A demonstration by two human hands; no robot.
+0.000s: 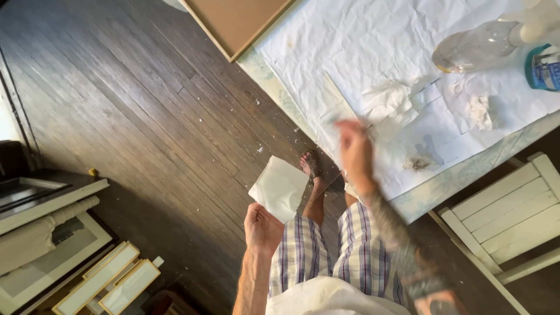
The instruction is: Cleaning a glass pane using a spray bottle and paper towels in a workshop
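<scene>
**Sheet in one hand, other at the bench**

Left hand (262, 228) grips a white sheet (280, 188) at lower centre, over the floor (146, 116). Right hand (354, 153), blurred, reaches the paper-covered bench (361, 52) near crumpled tissues (388, 100); its grip cannot be told. Stains remain on the paper.

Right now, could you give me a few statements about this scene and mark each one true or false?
1. The left hand holds a white folded sheet. True.
2. The right hand rests on the white chair. False: it is over the paper-covered table.
3. The floor is dark wood planks. True.
4. The clear spray bottle stands on the floor. False: it lies on the table.
5. Crumpled tissue lies on the table. True.
</scene>
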